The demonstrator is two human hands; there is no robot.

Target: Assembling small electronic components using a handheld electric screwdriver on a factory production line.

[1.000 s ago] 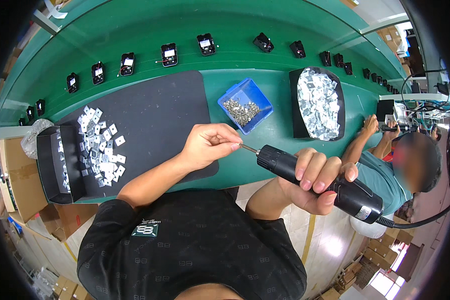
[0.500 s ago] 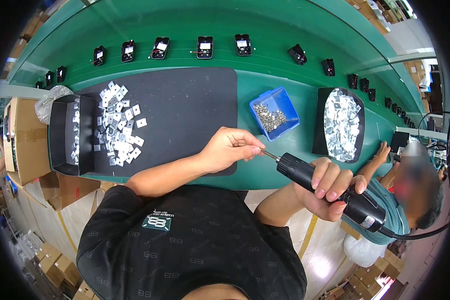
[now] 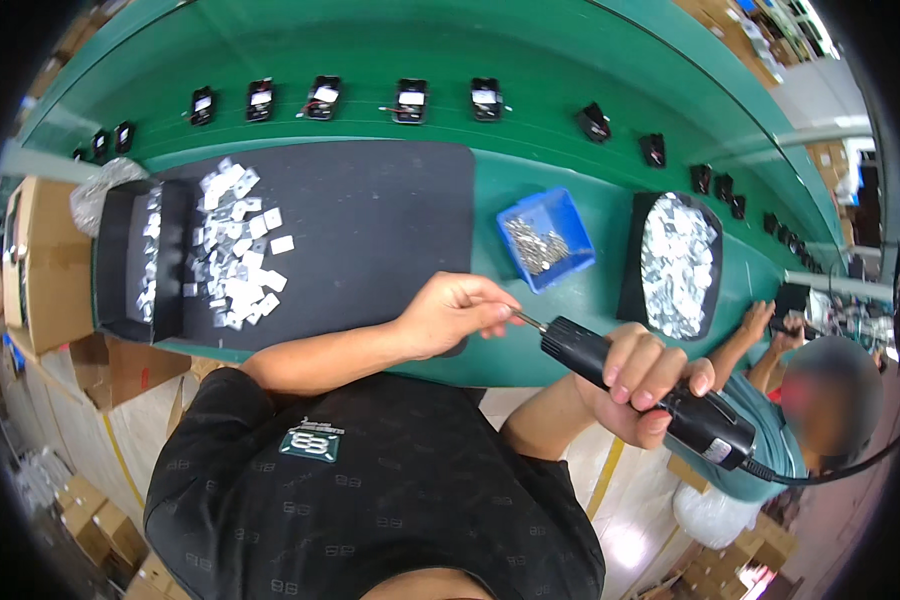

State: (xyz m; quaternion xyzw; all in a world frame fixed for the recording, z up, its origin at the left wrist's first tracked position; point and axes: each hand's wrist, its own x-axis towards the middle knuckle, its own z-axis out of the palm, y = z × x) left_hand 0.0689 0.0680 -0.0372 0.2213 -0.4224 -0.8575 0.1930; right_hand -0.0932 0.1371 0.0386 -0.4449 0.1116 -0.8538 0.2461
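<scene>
My right hand (image 3: 638,385) is wrapped around a black corded electric screwdriver (image 3: 580,350), which tilts with its thin bit (image 3: 532,320) toward my left hand. At the bit's tip, my left hand (image 3: 455,314) has its thumb and forefinger pinched together. Anything small between those fingertips is hidden. Beyond the bit stands a blue plastic bin (image 3: 582,255) holding many small metal screws (image 3: 538,248). A black mat (image 3: 370,220) lies under and past my left hand, with a heap of small silvery square plates (image 3: 238,250) on its left part.
A black box (image 3: 120,255) with more plates stands left of the mat, beside a cardboard carton (image 3: 55,260). Right of the bin is a black tray (image 3: 630,290) full of shiny plates (image 3: 678,265). Black devices (image 3: 411,101) line the green back strip. A co-worker (image 3: 770,410) sits at right.
Both hands and the screwdriver shift slightly left and down in the picture, while the whole view tilts a little. My left fingers stay at the bit's tip.
</scene>
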